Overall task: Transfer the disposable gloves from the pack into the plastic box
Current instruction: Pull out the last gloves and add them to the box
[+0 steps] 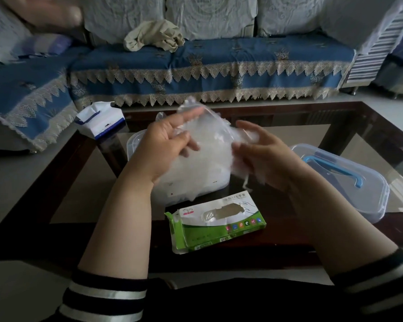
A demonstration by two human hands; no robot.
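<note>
Both hands, left (170, 145) and right (261, 156), grasp gloves (209, 145) above box (135, 140), ready to drop in; emptied pack (216, 224) near box.

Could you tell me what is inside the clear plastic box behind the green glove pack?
A heap of thin clear gloves fills the plastic box and rises above its rim. Both hands, left hand and right hand, hold the top of the heap, hiding the box's floor.

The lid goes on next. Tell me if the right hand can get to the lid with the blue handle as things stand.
Probably yes, once freed. The lid lies on the table just right of the right hand with nothing between them, but that hand now holds the gloves with the left hand.
</note>
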